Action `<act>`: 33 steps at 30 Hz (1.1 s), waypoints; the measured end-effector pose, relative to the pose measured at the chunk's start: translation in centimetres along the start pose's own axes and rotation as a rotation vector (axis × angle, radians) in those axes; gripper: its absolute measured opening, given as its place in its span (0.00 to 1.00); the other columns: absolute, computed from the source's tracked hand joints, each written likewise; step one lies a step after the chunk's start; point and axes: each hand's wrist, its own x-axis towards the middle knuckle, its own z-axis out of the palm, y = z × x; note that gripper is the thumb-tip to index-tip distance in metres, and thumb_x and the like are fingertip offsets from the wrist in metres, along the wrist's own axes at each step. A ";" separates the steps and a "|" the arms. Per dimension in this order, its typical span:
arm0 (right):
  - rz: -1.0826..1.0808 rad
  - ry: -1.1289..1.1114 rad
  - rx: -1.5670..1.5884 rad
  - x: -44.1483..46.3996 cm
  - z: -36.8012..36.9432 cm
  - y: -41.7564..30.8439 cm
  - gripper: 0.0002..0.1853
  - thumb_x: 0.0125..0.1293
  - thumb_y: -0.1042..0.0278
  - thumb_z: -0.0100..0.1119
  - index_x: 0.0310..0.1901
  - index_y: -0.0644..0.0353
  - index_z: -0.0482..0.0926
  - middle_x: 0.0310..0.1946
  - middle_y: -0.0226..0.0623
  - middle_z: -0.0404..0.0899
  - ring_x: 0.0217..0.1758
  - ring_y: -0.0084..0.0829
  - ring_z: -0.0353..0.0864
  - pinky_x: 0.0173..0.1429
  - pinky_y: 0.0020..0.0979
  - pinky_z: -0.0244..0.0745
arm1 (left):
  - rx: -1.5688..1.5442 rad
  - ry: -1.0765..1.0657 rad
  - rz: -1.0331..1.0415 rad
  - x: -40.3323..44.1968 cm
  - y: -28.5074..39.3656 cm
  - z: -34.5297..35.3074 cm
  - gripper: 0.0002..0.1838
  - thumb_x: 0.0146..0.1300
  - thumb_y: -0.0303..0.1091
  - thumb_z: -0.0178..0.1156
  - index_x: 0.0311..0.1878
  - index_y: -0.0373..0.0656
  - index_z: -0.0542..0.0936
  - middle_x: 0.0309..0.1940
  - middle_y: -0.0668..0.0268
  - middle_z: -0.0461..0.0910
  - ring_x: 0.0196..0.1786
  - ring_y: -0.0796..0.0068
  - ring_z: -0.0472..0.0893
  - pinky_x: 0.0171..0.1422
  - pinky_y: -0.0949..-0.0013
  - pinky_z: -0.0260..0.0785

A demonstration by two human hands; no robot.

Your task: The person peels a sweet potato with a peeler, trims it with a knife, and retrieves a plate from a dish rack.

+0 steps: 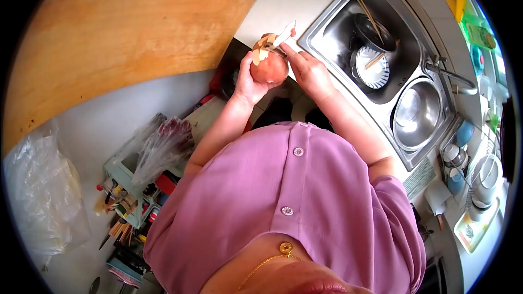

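The left hand [250, 84] cups a partly peeled, reddish-skinned root vegetable [270, 70]; the right hand's [310, 72] fingers grip a white peeler [284, 35] against its top, near the sink [318, 22].

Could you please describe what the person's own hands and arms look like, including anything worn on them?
The left hand and right hand are both without gloves, and no watch or bracelet shows at either wrist. The forearms are uncovered; the loose, plain pinkish-purple sleeves end around the elbows. Rings cannot be ruled out.
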 end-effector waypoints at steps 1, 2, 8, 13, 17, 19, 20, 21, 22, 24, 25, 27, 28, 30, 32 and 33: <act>0.005 0.007 -0.017 0.2 0.2 0.4 0.24 0.60 0.73 0.56 0.61 0.48 0.73 0.28 0.40 0.77 0.27 0.44 0.79 0.32 0.41 0.76 | 0.003 0.003 -0.010 -0.1 0.0 0.0 0.37 0.58 0.63 0.54 0.66 0.52 0.64 0.61 0.65 0.69 0.62 0.64 0.71 0.60 0.51 0.67; 0.021 0.036 -0.022 0.4 0.8 1.4 0.24 0.61 0.73 0.56 0.60 0.48 0.73 0.27 0.41 0.77 0.28 0.44 0.79 0.32 0.41 0.76 | 0.006 0.002 -0.013 -0.2 -0.1 0.1 0.37 0.58 0.63 0.54 0.66 0.52 0.64 0.61 0.65 0.69 0.62 0.64 0.71 0.60 0.51 0.67; 0.322 -0.127 -0.018 0.9 1.9 6.8 0.21 0.67 0.66 0.51 0.62 0.45 0.72 0.32 0.47 0.80 0.33 0.48 0.81 0.39 0.44 0.76 | -0.023 -0.221 0.035 -0.3 0.1 0.3 0.39 0.57 0.62 0.57 0.67 0.50 0.63 0.63 0.66 0.68 0.65 0.65 0.68 0.67 0.51 0.62; 0.230 0.033 0.102 0.8 0.0 3.5 0.23 0.68 0.69 0.52 0.65 0.44 0.70 0.27 0.41 0.79 0.29 0.36 0.80 0.39 0.34 0.76 | -0.044 -0.094 -0.010 0.1 0.1 -0.3 0.43 0.55 0.69 0.56 0.68 0.51 0.63 0.63 0.65 0.67 0.64 0.62 0.69 0.63 0.51 0.67; 0.004 0.008 0.088 -0.2 0.0 0.8 0.26 0.62 0.73 0.57 0.62 0.44 0.72 0.29 0.43 0.79 0.30 0.44 0.81 0.34 0.40 0.76 | 0.001 -0.018 -0.012 0.5 -0.1 -0.7 0.39 0.58 0.67 0.54 0.66 0.52 0.64 0.60 0.64 0.69 0.59 0.62 0.73 0.53 0.53 0.73; -0.028 0.052 0.070 -0.3 0.6 1.2 0.25 0.61 0.72 0.57 0.62 0.45 0.72 0.30 0.42 0.79 0.28 0.44 0.80 0.32 0.41 0.76 | -0.007 -0.039 -0.038 0.1 -0.1 0.1 0.40 0.58 0.65 0.55 0.68 0.53 0.62 0.63 0.65 0.67 0.63 0.63 0.70 0.58 0.52 0.70; 0.023 0.046 0.025 -0.1 1.0 2.2 0.25 0.62 0.72 0.56 0.62 0.46 0.72 0.29 0.42 0.79 0.28 0.44 0.80 0.32 0.41 0.76 | 0.017 -0.039 -0.012 -0.4 -0.1 0.6 0.40 0.58 0.64 0.55 0.68 0.52 0.62 0.63 0.66 0.67 0.63 0.64 0.70 0.60 0.53 0.69; 0.076 0.042 -0.019 0.1 1.3 3.0 0.25 0.62 0.71 0.56 0.62 0.46 0.72 0.29 0.42 0.79 0.27 0.44 0.80 0.31 0.42 0.75 | 0.042 -0.039 0.013 -0.7 0.0 1.1 0.39 0.58 0.62 0.55 0.68 0.52 0.62 0.63 0.66 0.68 0.63 0.65 0.70 0.61 0.54 0.68; 0.128 -0.003 -0.067 0.5 0.9 3.1 0.25 0.65 0.72 0.55 0.63 0.45 0.71 0.28 0.44 0.79 0.30 0.44 0.80 0.35 0.40 0.76 | 0.044 -0.039 0.010 -0.6 -0.2 0.9 0.39 0.58 0.62 0.55 0.68 0.52 0.62 0.63 0.66 0.68 0.63 0.65 0.70 0.61 0.54 0.68; 0.166 -0.039 -0.035 0.9 1.7 5.8 0.24 0.67 0.69 0.53 0.64 0.43 0.70 0.31 0.45 0.80 0.33 0.45 0.81 0.39 0.40 0.77 | 0.023 -0.077 0.051 -0.5 -0.5 0.3 0.38 0.59 0.60 0.55 0.69 0.50 0.62 0.63 0.67 0.68 0.64 0.68 0.69 0.66 0.57 0.64; 0.268 -0.141 -0.058 1.1 1.8 6.6 0.23 0.67 0.69 0.53 0.64 0.43 0.70 0.32 0.45 0.81 0.33 0.44 0.81 0.40 0.39 0.77 | 0.032 -0.084 0.048 -0.3 -0.4 0.3 0.38 0.59 0.60 0.55 0.69 0.50 0.62 0.63 0.67 0.68 0.64 0.68 0.69 0.66 0.57 0.64; 0.329 -0.098 0.028 0.7 1.8 6.9 0.23 0.67 0.69 0.53 0.64 0.43 0.70 0.30 0.45 0.80 0.33 0.46 0.81 0.40 0.41 0.76 | -0.042 -0.216 0.055 -0.6 -0.4 -0.2 0.38 0.60 0.59 0.54 0.69 0.48 0.62 0.62 0.67 0.69 0.65 0.70 0.68 0.70 0.60 0.59; 0.381 -0.064 0.112 0.6 1.7 6.7 0.23 0.67 0.69 0.53 0.64 0.44 0.70 0.29 0.46 0.80 0.32 0.48 0.80 0.39 0.43 0.75 | -0.063 -0.208 0.044 -0.3 -0.3 -0.7 0.37 0.60 0.58 0.54 0.68 0.47 0.63 0.61 0.65 0.70 0.63 0.64 0.71 0.64 0.56 0.66; 0.375 -0.022 0.168 0.7 0.9 4.9 0.23 0.67 0.69 0.53 0.64 0.44 0.71 0.29 0.47 0.80 0.33 0.47 0.81 0.39 0.42 0.76 | -0.084 -0.229 0.008 0.0 0.1 -0.5 0.37 0.60 0.58 0.54 0.67 0.46 0.63 0.59 0.63 0.71 0.61 0.61 0.73 0.60 0.54 0.70; 0.350 0.003 0.239 0.3 -0.1 2.7 0.22 0.66 0.68 0.55 0.62 0.44 0.72 0.29 0.47 0.80 0.33 0.46 0.82 0.39 0.40 0.76 | -0.106 -0.143 -0.016 -0.1 0.3 0.5 0.37 0.60 0.60 0.54 0.66 0.46 0.64 0.56 0.60 0.73 0.54 0.54 0.77 0.47 0.51 0.76; 0.209 0.090 0.200 -0.1 0.1 2.0 0.24 0.64 0.70 0.56 0.63 0.44 0.72 0.28 0.44 0.79 0.30 0.44 0.81 0.37 0.40 0.76 | -0.104 -0.144 -0.017 0.0 0.2 0.4 0.37 0.60 0.60 0.54 0.66 0.46 0.64 0.56 0.60 0.73 0.54 0.54 0.77 0.47 0.51 0.76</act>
